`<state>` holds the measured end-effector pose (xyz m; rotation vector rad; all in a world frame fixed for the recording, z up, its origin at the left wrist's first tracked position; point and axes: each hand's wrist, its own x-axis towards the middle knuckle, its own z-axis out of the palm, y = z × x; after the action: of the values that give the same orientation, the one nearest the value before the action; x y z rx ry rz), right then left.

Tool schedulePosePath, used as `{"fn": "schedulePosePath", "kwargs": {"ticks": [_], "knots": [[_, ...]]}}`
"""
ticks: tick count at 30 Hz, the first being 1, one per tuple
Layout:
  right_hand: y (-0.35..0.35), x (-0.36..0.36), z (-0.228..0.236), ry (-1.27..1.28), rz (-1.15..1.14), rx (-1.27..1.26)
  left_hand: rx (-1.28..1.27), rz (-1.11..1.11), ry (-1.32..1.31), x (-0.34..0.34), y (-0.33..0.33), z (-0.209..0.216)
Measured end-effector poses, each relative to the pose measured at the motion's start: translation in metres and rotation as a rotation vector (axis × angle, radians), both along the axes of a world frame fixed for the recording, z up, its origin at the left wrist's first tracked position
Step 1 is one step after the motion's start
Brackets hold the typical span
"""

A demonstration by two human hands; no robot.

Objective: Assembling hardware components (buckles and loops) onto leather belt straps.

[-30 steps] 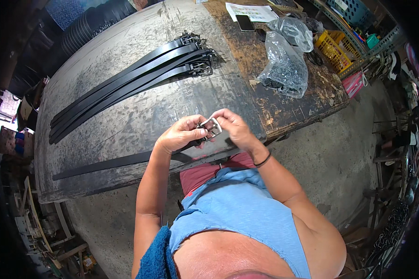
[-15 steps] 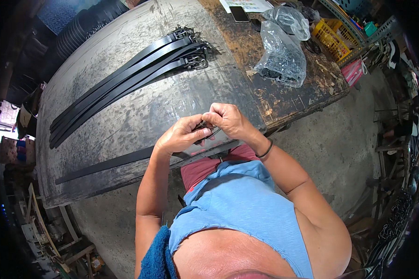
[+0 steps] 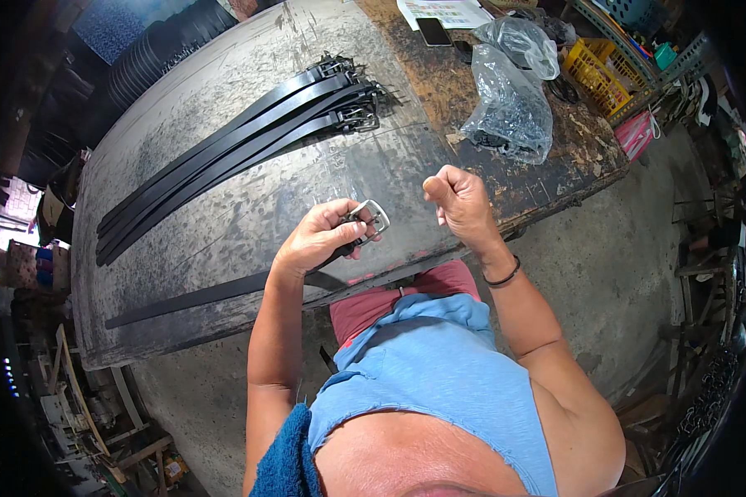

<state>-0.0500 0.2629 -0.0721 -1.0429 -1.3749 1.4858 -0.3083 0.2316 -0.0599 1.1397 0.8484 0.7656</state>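
Our left hand (image 3: 319, 238) grips a black belt (image 3: 224, 291) at its silver buckle (image 3: 370, 220); our right hand (image 3: 458, 203) is clenched, empty. Finished belts (image 3: 240, 145) and plastic bags (image 3: 510, 108) lie beyond.

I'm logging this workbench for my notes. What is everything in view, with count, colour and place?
belt with buckle: one, black strap with silver buckle, along the near bench edge, buckle end held up
finished belts: several, black, side by side mid-bench
plastic bags: two, clear, far right of the bench
basket: one, yellow, beyond the bags
workbench: one, grey, worn
left hand: grips the buckle end
right hand: fisted, raised beside the buckle, apart from it
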Motion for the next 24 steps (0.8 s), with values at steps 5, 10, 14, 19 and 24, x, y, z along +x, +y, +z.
{"fn": "schedulePosePath", "kwargs": {"ticks": [5, 10, 14, 19, 24], "knots": [[-0.017, -0.036, 0.035, -0.305, 0.085, 0.514, 0.059, 0.032, 0.242, 0.014, 0.001, -0.019], [-0.004, -0.035, 0.013, -0.480, 0.040, 0.735, 0.109, 0.081, 0.395, 0.026, -0.004, -0.004], [-0.001, -0.029, 0.011, -0.437, -0.041, 0.556, 0.160, 0.136, 0.410, 0.026, -0.002, -0.001], [-0.008, -0.030, 0.009, -0.402, -0.062, 0.498, 0.201, 0.183, 0.460, 0.031, 0.000, -0.006], [-0.026, -0.042, -0.006, -0.555, -0.020, 0.739, 0.490, 0.259, 0.752, 0.042, -0.003, -0.024]]}}
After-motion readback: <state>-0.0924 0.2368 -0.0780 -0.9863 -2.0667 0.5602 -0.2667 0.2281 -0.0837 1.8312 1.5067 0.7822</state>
